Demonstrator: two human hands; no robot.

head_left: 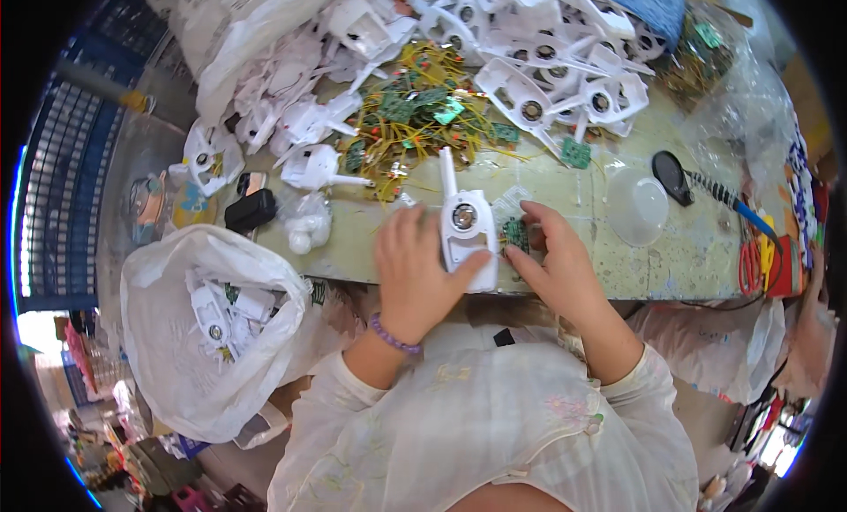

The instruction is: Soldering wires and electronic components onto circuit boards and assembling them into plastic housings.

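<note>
My left hand (413,269) is closed round a white plastic housing (476,243) at the table's front edge. Its thumb lies across the lower part of the shell. A long narrow arm sticks up from the housing, and a round speaker (464,216) sits in its middle. Just to the right, my right hand (565,269) pinches a small green circuit board (515,235) between thumb and fingers. The board is close beside the housing, and thin yellow wire shows between them. Beyond my hands lies a heap of green boards with yellow wires (415,97).
White housings (529,111) are piled at the back. On the left, an open white bag (150,336) holds several filled housings. A black case (251,212) and a small clear bag (306,221) lie nearby. Rightward are a translucent dish (637,208), a blue-handled corded tool (750,221) and red-handled scissors (750,265).
</note>
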